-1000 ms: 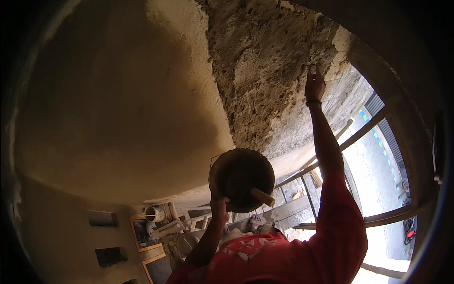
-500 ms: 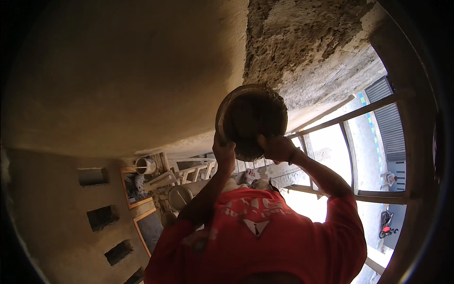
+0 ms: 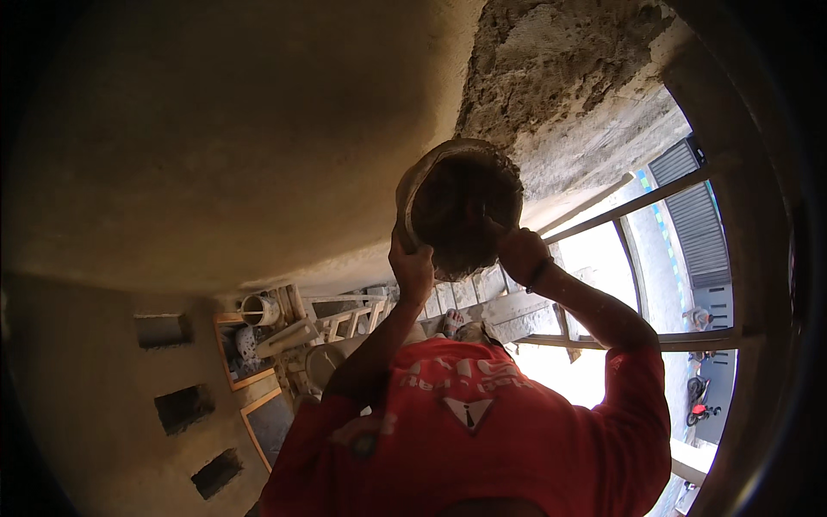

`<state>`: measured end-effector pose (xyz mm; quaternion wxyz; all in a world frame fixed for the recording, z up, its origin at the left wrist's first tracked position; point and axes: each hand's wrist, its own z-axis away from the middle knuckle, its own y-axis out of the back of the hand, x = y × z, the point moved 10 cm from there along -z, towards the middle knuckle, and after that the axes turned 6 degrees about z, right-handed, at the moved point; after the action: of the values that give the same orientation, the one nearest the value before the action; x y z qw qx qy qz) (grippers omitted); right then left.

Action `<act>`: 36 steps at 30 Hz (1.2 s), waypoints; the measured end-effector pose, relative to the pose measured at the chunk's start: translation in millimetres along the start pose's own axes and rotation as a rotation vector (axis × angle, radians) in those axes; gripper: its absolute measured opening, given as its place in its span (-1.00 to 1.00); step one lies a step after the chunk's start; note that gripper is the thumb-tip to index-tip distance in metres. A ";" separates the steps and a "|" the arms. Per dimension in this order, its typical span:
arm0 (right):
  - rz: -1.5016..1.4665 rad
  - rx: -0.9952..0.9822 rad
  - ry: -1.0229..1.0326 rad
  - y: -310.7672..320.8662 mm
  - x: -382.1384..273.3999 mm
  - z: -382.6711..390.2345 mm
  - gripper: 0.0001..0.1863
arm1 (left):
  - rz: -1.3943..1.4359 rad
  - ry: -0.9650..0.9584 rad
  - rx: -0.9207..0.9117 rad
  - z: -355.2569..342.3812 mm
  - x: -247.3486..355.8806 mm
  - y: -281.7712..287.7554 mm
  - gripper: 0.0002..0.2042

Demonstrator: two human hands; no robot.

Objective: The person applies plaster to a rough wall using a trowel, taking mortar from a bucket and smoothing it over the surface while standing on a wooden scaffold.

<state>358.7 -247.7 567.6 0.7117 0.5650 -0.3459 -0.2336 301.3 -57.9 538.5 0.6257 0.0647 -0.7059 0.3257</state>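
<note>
A round, mortar-caked bucket (image 3: 412,200) is held up in front of me, beside the wall, its dark mouth facing me. My left hand (image 3: 413,274) grips its near left rim, thumb on the edge. At the near right rim, my right hand (image 3: 522,257) is closed, with a dark band on its wrist. Something dark reaches from its fingers into the bucket's mouth, but shadow hides what it is. Wet-looking grey material clings along the bucket's right rim. Behind the bucket, smooth plaster (image 3: 284,138) meets a rough, bare strip of wall (image 3: 551,77).
A ladder-like wooden frame (image 3: 353,320) and a white bucket (image 3: 260,310) lie below left. Orange-edged frames (image 3: 256,379) are near them. Square holes (image 3: 183,408) mark the left wall. Bars (image 3: 629,202) cross the bright opening at right; a person (image 3: 696,318) and a motorcycle (image 3: 699,403) are beyond.
My right hand has shifted slightly up and right along the bucket's rim. The bucket has tilted and risen a little, and the whole view has turned slightly. My left hand keeps its grip.
</note>
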 end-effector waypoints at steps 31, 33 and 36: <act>-0.099 0.164 0.233 37.7 -66.4 7.5 -0.61 | -0.122 -0.058 -0.201 -37.1 12.2 18.8 -0.50; -0.012 -0.053 0.241 55.0 -50.3 1.7 -0.63 | -0.152 -0.013 -0.163 -33.3 12.2 25.5 -0.50; -0.060 -0.020 0.133 90.3 -23.6 -7.1 -0.63 | -0.201 -0.054 -0.111 -29.8 17.3 32.1 -0.50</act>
<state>343.4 -203.2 648.6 0.7314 0.5823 -0.2785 -0.2201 306.7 -11.3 542.5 0.6387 0.1092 -0.7293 0.2197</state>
